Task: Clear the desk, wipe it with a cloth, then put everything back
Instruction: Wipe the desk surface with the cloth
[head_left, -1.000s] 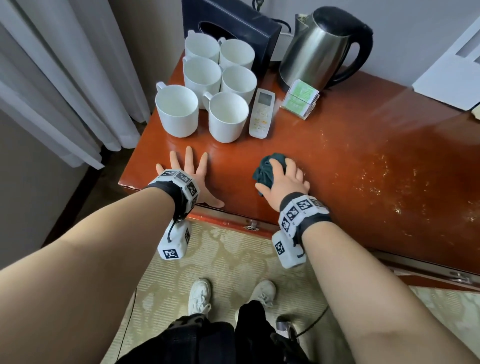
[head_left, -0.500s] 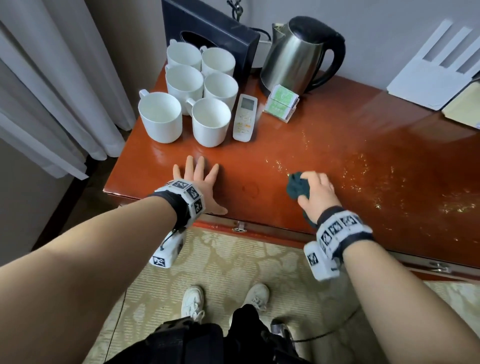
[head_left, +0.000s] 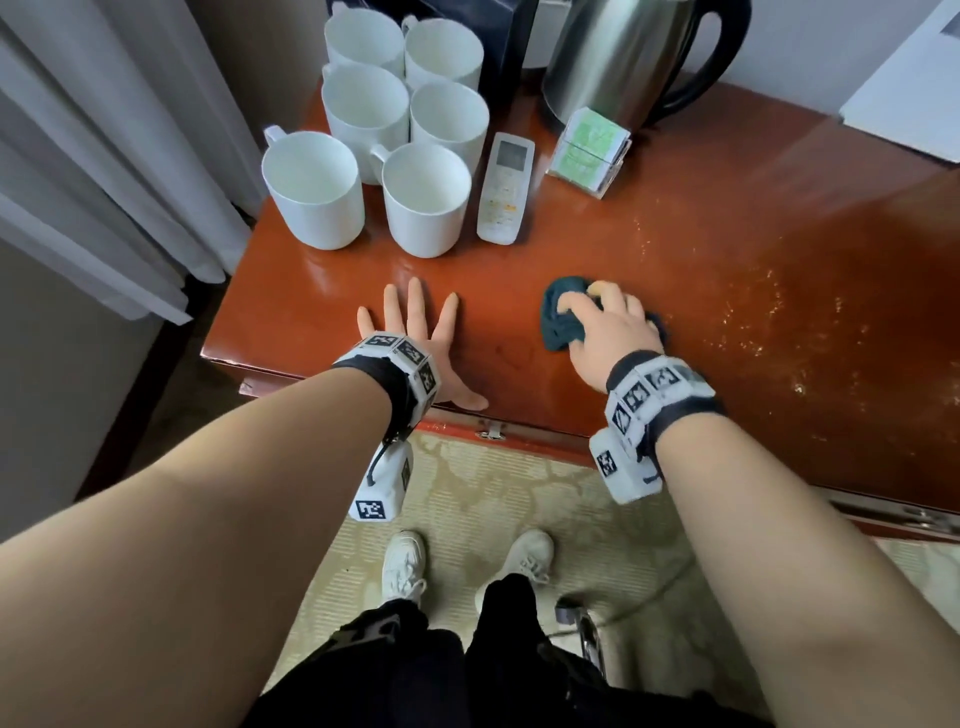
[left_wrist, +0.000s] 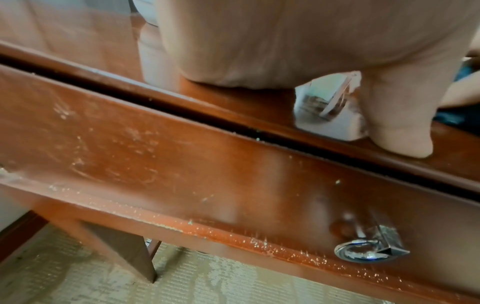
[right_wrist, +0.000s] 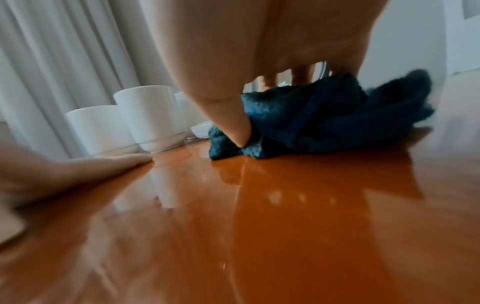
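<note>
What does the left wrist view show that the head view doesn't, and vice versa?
Left wrist only: the drawer front under the desktop, with its metal ring pull, and a desk leg.
Head only: six white mugs, the remote, the kettle, and the right hand gripping the dark cloth.
Both: the left hand flat on the desk near its front edge.

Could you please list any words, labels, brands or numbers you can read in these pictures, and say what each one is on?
No text can be read.
Remote control: screen and button markings too small and blurred.
Green packets in the clear holder: print too blurred.
Wrist bands: only black-and-white square marker patterns, no letters.
White mugs and kettle: no visible marking.
</note>
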